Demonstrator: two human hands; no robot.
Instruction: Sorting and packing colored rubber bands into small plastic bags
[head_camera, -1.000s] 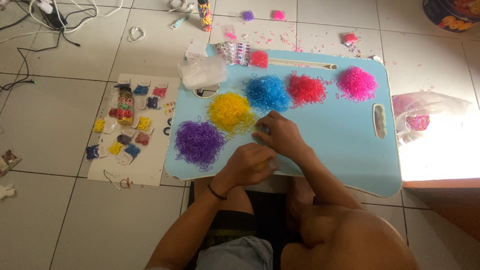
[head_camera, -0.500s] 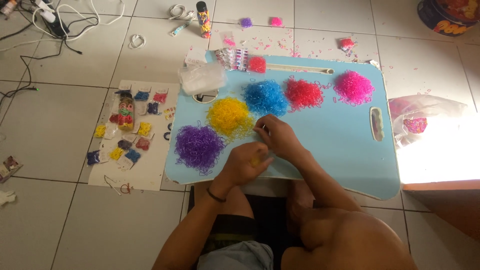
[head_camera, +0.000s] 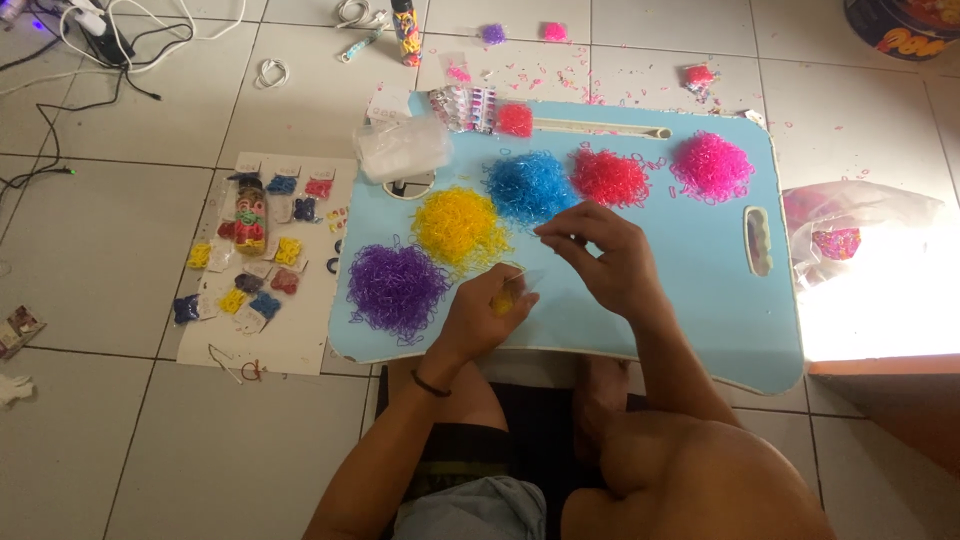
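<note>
A light blue lap tray (head_camera: 700, 290) lies on the tiled floor and carries piles of small loom bands: purple (head_camera: 397, 283), yellow (head_camera: 458, 225), blue (head_camera: 528, 185), red (head_camera: 610, 177) and pink (head_camera: 712, 165). My left hand (head_camera: 487, 312) rests near the tray's front edge, closed around a small bunch of yellow bands (head_camera: 504, 299). My right hand (head_camera: 605, 252) hovers just below the blue pile with thumb and forefinger pinched. A thin clear bag (head_camera: 532, 277) shows faintly between the two hands, and the right fingers seem to hold its edge.
A white sheet (head_camera: 300, 330) left of the tray holds several small packets of coloured bands and a bottle (head_camera: 250, 213). A clear plastic box (head_camera: 404, 147) sits at the tray's back left corner. Cables (head_camera: 90, 60) lie far left, and a plastic bag (head_camera: 850, 235) is on the right.
My right hand has lifted off the edge of the yellow pile and moved up and right toward the blue pile. The left hand has turned slightly, showing the yellow bands.
</note>
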